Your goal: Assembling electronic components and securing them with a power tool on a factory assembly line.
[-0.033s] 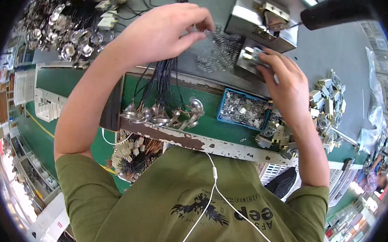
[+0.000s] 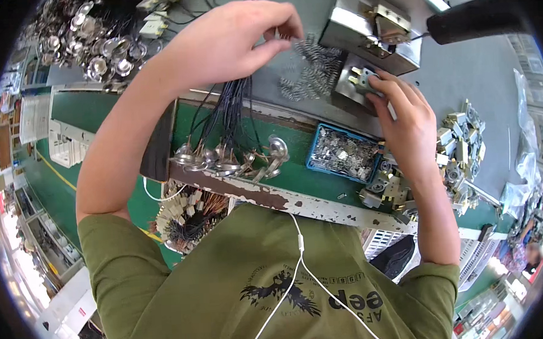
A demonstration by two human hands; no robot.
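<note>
left hand (image 2: 228,40): grip pinched on a small spring over the spring pile (image 2: 309,69) on the grey tabletop (image 2: 463,79)
right hand (image 2: 404,119): fingers pressed onto a small metal part (image 2: 360,79) at the fixture block (image 2: 369,32)

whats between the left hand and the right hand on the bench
In the head view, a loose pile of small metal springs lies on the grey benchtop between the left hand and the right hand.

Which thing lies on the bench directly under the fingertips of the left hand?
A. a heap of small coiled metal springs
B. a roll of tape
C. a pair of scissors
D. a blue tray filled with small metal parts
A: the fingertips of the left hand pinch just above the heap of small coiled springs, while the blue tray sits nearer the bench edge.
</note>
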